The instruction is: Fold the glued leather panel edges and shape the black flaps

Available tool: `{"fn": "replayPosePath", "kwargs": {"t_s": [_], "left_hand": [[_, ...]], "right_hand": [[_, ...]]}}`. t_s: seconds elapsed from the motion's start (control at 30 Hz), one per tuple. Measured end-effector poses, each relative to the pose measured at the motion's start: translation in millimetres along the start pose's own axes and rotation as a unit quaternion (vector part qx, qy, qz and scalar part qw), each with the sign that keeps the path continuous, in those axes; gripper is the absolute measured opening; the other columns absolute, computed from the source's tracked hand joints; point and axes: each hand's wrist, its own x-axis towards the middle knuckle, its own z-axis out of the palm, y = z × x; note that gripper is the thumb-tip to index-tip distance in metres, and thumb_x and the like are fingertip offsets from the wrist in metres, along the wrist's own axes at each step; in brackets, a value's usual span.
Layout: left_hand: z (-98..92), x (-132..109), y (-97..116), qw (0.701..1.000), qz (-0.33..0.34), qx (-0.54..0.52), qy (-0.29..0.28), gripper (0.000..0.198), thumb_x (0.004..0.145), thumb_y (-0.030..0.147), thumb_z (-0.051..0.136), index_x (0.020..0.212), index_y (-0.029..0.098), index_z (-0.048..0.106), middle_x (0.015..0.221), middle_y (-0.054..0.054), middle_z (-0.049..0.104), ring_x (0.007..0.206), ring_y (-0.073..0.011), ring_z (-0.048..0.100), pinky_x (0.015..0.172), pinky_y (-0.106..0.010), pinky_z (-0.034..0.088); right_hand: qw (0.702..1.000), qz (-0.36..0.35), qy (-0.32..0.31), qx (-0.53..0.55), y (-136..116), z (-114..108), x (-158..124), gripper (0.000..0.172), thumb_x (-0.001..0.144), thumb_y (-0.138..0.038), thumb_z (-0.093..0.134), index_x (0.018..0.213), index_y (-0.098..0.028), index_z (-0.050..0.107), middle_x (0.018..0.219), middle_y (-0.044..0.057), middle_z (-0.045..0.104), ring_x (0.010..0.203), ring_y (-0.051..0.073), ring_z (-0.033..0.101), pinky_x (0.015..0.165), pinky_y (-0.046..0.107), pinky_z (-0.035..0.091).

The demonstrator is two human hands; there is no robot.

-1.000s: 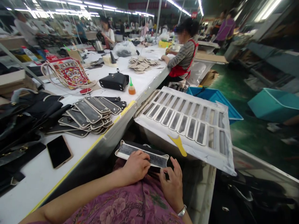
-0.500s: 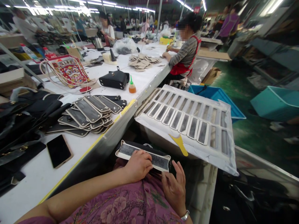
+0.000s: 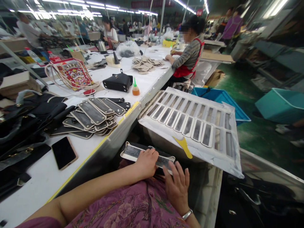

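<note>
A long grey leather piece with a pale border [image 3: 133, 152] lies across my lap. My left hand [image 3: 146, 163] is closed over its middle, fingers curled on top and pressing it. My right hand [image 3: 177, 185] rests with fingers stretched out at the piece's right end, fingertips touching its edge. A watch sits on my right wrist. In front of me a white board [image 3: 213, 158] carries rows of the same grey pieces [image 3: 180, 122], and a yellow scraper [image 3: 184, 146] lies on its near edge.
A stack of the grey pieces [image 3: 91, 115] and a phone [image 3: 64, 152] lie on the white table [image 3: 35, 180] at left, with black bags [image 3: 26, 114], a small black bag [image 3: 118, 81] and an orange glue bottle [image 3: 135, 90]. Another person [image 3: 188, 57] sits farther along. Blue bins [image 3: 277, 104] stand on the green floor.
My right hand has moved from beside the piece's right end up onto it, fingers now spread over the edge. My left hand has stayed on the middle of the piece.
</note>
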Motion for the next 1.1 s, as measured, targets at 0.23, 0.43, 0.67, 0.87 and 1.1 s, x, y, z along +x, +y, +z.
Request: {"fn": "replayPosePath", "kwargs": {"t_s": [0.23, 0.43, 0.67, 0.87, 1.1], "left_hand": [[-14.5, -19, -30, 0.997, 0.044, -0.067, 0.019, 0.016, 0.075, 0.022, 0.063, 0.086, 0.019, 0.052, 0.098, -0.003, 0.051, 0.091, -0.0199, 0.047, 0.075, -0.032, 0.038], [-14.3, -41, -61, 0.996, 0.040, -0.066, 0.037, 0.012, 0.080, 0.028, 0.061, 0.075, 0.018, 0.056, 0.089, 0.001, 0.054, 0.090, -0.0179, 0.047, 0.077, -0.030, 0.035], [-10.3, -33, -48, 0.999, 0.013, 0.010, 0.032, 0.015, 0.082, 0.029, 0.053, 0.073, 0.018, 0.057, 0.089, -0.004, 0.053, 0.088, -0.0220, 0.046, 0.071, -0.035, 0.035], [-22.5, -48, -73, 0.997, -0.011, -0.057, 0.054, 0.015, 0.076, 0.027, 0.063, 0.081, 0.016, 0.053, 0.091, -0.003, 0.054, 0.089, -0.0199, 0.048, 0.075, -0.032, 0.038], [-32.1, -65, -104, 0.996, 0.008, -0.043, 0.074, 0.012, 0.083, 0.025, 0.054, 0.075, 0.017, 0.057, 0.100, -0.003, 0.055, 0.094, -0.0192, 0.048, 0.080, -0.035, 0.034]], "right_hand": [[0.984, -0.165, -0.053, -0.046, -4, 2, -3, 0.040, 0.095, -0.013, 0.021, 0.114, -0.006, 0.056, 0.123, 0.011, 0.054, 0.121, 0.024, 0.041, 0.109, 0.045, 0.017], [0.980, -0.172, -0.066, -0.070, -9, 14, -12, 0.044, 0.092, -0.009, 0.018, 0.118, -0.001, 0.052, 0.129, 0.018, 0.046, 0.124, 0.027, 0.037, 0.105, 0.045, 0.026], [0.973, -0.202, -0.078, -0.077, -22, 36, -3, 0.039, 0.089, -0.007, 0.025, 0.118, 0.000, 0.050, 0.130, 0.021, 0.043, 0.125, 0.031, 0.035, 0.100, 0.045, 0.035], [0.974, -0.202, -0.080, -0.071, -33, 44, 3, 0.039, 0.088, -0.005, 0.025, 0.119, 0.000, 0.049, 0.130, 0.021, 0.043, 0.124, 0.031, 0.035, 0.098, 0.044, 0.038], [0.966, -0.229, -0.089, -0.081, -46, 46, 14, 0.040, 0.086, -0.001, 0.027, 0.121, -0.001, 0.046, 0.131, 0.020, 0.042, 0.125, 0.029, 0.035, 0.099, 0.043, 0.036]]}}
